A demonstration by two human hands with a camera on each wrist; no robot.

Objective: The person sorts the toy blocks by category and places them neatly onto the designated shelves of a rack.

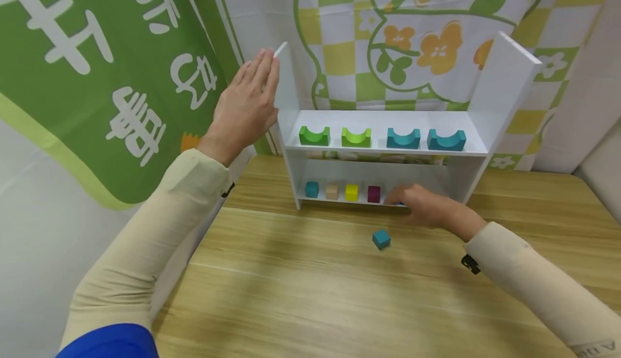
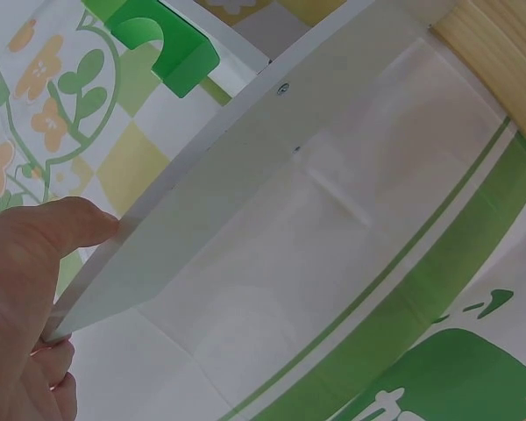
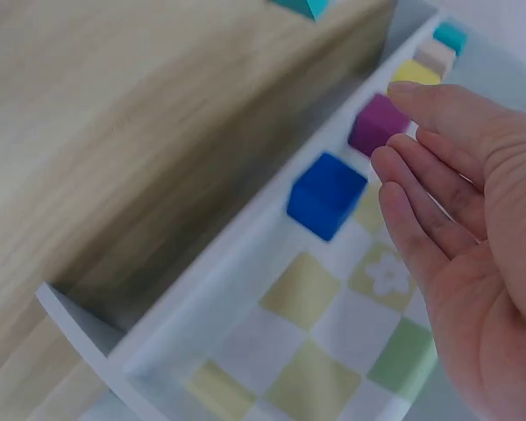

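Observation:
A white two-tier shelf [image 1: 388, 153] stands on the wooden table. My left hand [image 1: 249, 96] holds the upper edge of its left side panel [image 2: 219, 167], thumb on one face and fingers on the other. Over the lower tier, my right hand [image 1: 422, 204] hovers with its fingers slightly bent and nothing between them. Just off its fingertips sits a blue cube [image 3: 327, 196], mostly hidden in the head view. Left of it in the row are a purple cube [image 1: 373, 194], a yellow cube [image 1: 351, 192], a beige cube [image 1: 332, 191] and a teal cube [image 1: 312, 189].
Another teal cube [image 1: 381, 239] lies on the table [image 1: 291, 282] in front of the shelf. Along the upper tier stand two green arch blocks [image 1: 356, 138] and two teal arch blocks [image 1: 446, 140], curved side up. A patterned cloth [image 1: 339, 56] hangs behind.

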